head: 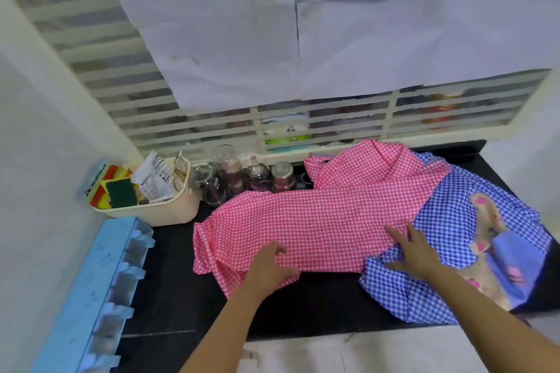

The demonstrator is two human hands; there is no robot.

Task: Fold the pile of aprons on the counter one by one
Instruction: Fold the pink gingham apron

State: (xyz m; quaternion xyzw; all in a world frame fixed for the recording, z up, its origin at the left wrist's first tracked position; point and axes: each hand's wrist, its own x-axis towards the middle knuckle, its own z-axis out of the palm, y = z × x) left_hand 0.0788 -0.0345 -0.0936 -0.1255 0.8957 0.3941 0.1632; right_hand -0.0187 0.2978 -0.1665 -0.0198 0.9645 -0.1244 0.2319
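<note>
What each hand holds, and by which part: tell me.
Left hand grips the pink apron at its near edge, fingers curled. Right hand holds nothing; it presses flat where pink meets the blue apron.

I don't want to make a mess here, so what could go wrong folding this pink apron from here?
The pink apron overlaps the blue apron, and your right hand rests across both, so pulling could drag the blue one off the counter. The pink fabric's far edge lies beside the glass jars; flipping it could topple them.
</note>
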